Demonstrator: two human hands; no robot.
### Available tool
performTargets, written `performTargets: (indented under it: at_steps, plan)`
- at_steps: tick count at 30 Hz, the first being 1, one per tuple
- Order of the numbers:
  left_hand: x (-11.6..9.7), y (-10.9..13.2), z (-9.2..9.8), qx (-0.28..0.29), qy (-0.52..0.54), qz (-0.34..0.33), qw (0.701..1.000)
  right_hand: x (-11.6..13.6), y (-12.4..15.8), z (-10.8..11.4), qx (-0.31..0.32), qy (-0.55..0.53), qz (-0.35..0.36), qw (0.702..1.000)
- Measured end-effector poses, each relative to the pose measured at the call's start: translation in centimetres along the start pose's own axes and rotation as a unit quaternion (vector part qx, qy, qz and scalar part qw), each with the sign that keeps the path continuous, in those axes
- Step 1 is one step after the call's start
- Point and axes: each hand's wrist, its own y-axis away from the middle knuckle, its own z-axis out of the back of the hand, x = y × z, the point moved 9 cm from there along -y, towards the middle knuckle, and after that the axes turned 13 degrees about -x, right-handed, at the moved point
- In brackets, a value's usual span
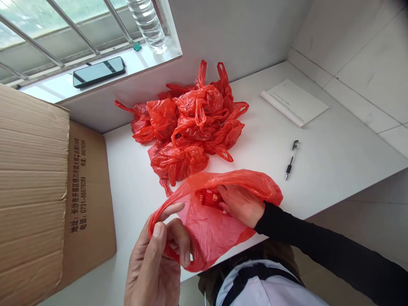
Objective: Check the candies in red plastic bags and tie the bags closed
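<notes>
— holding the red bag (207, 238) open at lower centre of the frame, just over the near edge of the white table (334, 157)?
— yes. left hand (157, 255) pinched tight on the bag's rim, thumb over forefinger. right hand (240, 204) reaching inside the mouth, fingers closed on a small red packet (211, 198), half veiled by the film.
— any tips?
— pull the rim taut with the left to keep the mouth wide. set the packet deep and flat, away from the thin side wall. avoid snagging the plastic with a corner.
— and around?
— heap of knotted red bags (191, 123) above, upper centre. pen (291, 159) and paper (295, 102) to the right, cardboard box (35, 191) filling the left edge.
</notes>
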Motion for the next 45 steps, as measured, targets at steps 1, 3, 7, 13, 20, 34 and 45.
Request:
performTargets:
  at_steps: [1,3,7,13,20,34,45]
  plan:
    - [0.0,0.0,-0.1,-0.003,0.003,0.003,1.000,0.0,0.0,0.0,-0.001,-0.001,0.003,1.000]
    - [0.0,0.0,-0.3,0.000,0.005,0.007,1.000,0.2,0.0,0.1,-0.004,-0.005,0.012,1.000]
    - [-0.1,0.0,-0.8,0.006,0.006,0.015,1.000,0.4,0.3,0.9,-0.010,-0.025,0.029,0.999]
    - [0.1,-0.1,-0.7,-0.002,0.016,0.027,1.000,-0.4,0.9,1.9,-0.026,-0.038,0.004,0.999]
    - [0.0,0.1,-0.8,-0.009,0.025,0.037,0.999,-1.4,1.1,1.2,-0.003,-0.069,-0.059,0.996]
    - [0.4,0.0,-0.7,-0.006,0.025,0.053,0.998,2.1,-2.3,-0.6,0.020,-0.054,-0.032,0.998]
    - [0.4,-0.3,-0.5,0.004,0.031,0.042,0.999,1.3,-2.7,-0.4,0.005,-0.077,-0.037,0.996]
